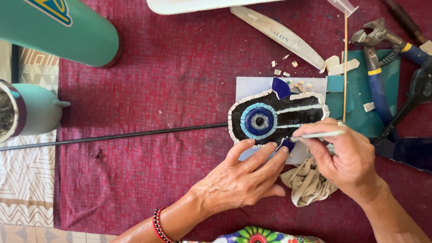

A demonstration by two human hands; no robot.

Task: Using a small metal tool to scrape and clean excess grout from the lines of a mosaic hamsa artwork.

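- The left hand lies flat on the red cloth, fingers spread a little and stretched away from the body; it grips nothing. A bead bracelet sits on its wrist.
- Its fingertips press on the near edge of the mosaic piece and touch a small dark blue tile that lies just beyond them, at that near edge.
- The right hand has its fingers pinched narrow around a thin pale stick. The stick's long axis runs side to side, almost level; its tip points left and meets the blue tile right beside the left fingertips.
- Under the right hand's heel lies a crumpled beige rag, touching both hands' inner sides.
- Just beyond both sets of fingers the mosaic piece stretches long-ways left to right: black field, white tile border, a round blue eye at its left end, white stripes toward the right. It rests on a pale sheet.
- A second dark blue tile sits at the mosaic's far edge, with white chips scattered beyond.
- A thin black rod runs leftward from the mosaic's left end.
- Far right of the fingers: blue-handled nippers on a teal tile; far left: a teal bottle and a teal mug.
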